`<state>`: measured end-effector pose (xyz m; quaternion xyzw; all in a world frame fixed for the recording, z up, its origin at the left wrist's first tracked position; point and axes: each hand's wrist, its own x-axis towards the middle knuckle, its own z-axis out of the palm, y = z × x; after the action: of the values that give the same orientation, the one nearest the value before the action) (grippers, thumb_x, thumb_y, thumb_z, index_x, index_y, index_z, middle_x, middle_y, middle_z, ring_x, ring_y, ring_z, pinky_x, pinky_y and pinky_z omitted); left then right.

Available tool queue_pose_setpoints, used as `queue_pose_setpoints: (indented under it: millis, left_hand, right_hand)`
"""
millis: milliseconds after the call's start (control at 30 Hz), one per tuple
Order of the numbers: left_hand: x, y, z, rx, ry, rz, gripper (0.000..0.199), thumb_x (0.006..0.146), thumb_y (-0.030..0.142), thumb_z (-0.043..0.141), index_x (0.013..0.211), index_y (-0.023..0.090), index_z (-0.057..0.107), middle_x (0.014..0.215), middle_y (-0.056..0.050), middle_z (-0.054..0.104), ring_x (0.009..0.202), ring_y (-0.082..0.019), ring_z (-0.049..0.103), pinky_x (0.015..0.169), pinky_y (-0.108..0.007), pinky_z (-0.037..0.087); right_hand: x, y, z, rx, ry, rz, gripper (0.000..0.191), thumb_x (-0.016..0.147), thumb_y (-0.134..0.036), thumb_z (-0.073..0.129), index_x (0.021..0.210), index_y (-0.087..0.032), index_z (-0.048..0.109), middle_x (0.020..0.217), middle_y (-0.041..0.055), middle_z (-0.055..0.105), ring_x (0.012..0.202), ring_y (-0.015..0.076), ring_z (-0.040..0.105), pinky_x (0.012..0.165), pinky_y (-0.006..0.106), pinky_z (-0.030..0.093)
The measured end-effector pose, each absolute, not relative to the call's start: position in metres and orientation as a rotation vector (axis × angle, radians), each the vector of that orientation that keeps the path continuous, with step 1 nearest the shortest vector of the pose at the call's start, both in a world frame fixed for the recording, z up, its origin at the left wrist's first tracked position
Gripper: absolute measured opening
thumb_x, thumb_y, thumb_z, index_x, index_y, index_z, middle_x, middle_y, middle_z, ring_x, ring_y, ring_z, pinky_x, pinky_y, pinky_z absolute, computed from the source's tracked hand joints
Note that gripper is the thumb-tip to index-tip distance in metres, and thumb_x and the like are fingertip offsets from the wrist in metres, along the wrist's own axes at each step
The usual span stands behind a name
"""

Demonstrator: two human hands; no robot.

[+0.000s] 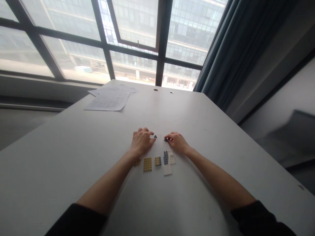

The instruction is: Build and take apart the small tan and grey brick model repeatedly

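My left hand (142,141) is curled over the table, with a small dark toy brick (155,136) between the tips of its thumb and forefinger. Across a short gap, my right hand (177,142) pinches another small dark brick (165,140); a spot of red shows beside its fingers. Nearer to me lie a tan studded plate (147,164), a tan and grey brick piece (157,161), dark grey studded pieces (165,159), white studded pieces (171,159) and a smooth white tile (167,170). Another tan piece (137,162) is partly hidden by my left wrist.
The white table (192,196) reaches to large windows (137,26). Printed papers (108,99) lie at its far left. Two small holes, one a round dark hole (156,89), sit near the far edge. A dark curtain (219,59) hangs at the right.
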<state>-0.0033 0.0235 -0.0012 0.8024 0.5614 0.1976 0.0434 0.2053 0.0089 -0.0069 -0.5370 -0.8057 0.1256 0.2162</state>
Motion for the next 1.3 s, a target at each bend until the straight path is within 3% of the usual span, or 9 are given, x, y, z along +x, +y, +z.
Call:
queue_pose_setpoints:
  millis: [233,433,567,700,967,1100,1300]
  left_hand:
    - [0.016,0.028,0.000,2.502,1.731,0.580,0.027,0.081,0.036,0.054,0.090,0.021,0.074,0.100,-0.011,0.066,0.101,-0.030,0.051,0.089,-0.045,0.034]
    - [0.013,0.025,-0.003,2.554,1.598,0.548,0.024,0.082,0.030,0.052,0.088,0.028,0.075,0.100,-0.006,0.068,0.099,-0.027,0.052,0.088,-0.042,0.036]
    - [-0.003,0.024,-0.002,2.552,1.543,0.563,0.035,0.077,0.019,0.052,0.104,0.033,0.070,0.110,-0.001,0.066,0.106,-0.024,0.051,0.092,-0.040,0.036]
    - [-0.032,0.028,-0.002,2.443,1.685,0.612,0.045,0.073,0.011,0.046,0.110,0.027,0.067,0.117,-0.004,0.063,0.111,-0.027,0.049,0.094,-0.042,0.038]
    - [-0.044,0.029,-0.012,2.412,1.662,0.590,0.032,0.079,0.032,0.052,0.105,0.029,0.070,0.108,-0.004,0.066,0.105,-0.027,0.053,0.092,-0.041,0.040]
    - [-0.035,0.031,-0.012,2.452,1.587,0.590,0.028,0.081,0.030,0.052,0.100,0.033,0.072,0.106,-0.003,0.067,0.104,-0.026,0.053,0.092,-0.040,0.038]
    - [-0.038,0.028,-0.009,2.433,1.588,0.599,0.020,0.079,0.036,0.056,0.084,0.028,0.073,0.093,-0.004,0.067,0.096,-0.026,0.055,0.087,-0.041,0.039]
  right_hand:
    - [0.209,0.004,-0.008,-1.501,-2.224,0.335,0.021,0.082,-0.014,0.059,0.099,-0.019,0.070,0.087,0.0028,0.066,0.077,0.0133,0.057,0.081,0.025,0.043]
    - [0.211,0.005,-0.009,-1.456,-2.222,0.397,0.026,0.082,-0.014,0.060,0.105,-0.021,0.069,0.089,0.0025,0.063,0.077,0.0122,0.056,0.080,0.025,0.043]
    - [0.212,0.005,-0.010,-1.412,-2.265,0.380,0.019,0.082,-0.014,0.060,0.096,-0.021,0.071,0.087,0.0024,0.061,0.080,0.0130,0.055,0.080,0.025,0.042]
    - [0.216,0.005,-0.014,-1.432,-2.244,0.337,0.012,0.082,-0.019,0.063,0.092,-0.020,0.070,0.086,0.0024,0.060,0.080,0.0136,0.054,0.079,0.026,0.042]
    - [0.216,0.001,-0.018,-1.449,-2.195,0.329,0.017,0.083,-0.019,0.062,0.098,-0.019,0.069,0.091,0.0038,0.061,0.087,0.0152,0.054,0.083,0.027,0.041]
    - [0.214,0.001,-0.017,-1.426,-2.196,0.349,0.019,0.082,-0.017,0.061,0.100,-0.020,0.069,0.091,0.0039,0.060,0.088,0.0156,0.054,0.084,0.027,0.042]
    - [0.215,0.001,-0.020,-1.404,-2.186,0.355,0.016,0.082,-0.016,0.060,0.094,-0.020,0.070,0.091,0.0037,0.061,0.089,0.0159,0.054,0.084,0.028,0.042]
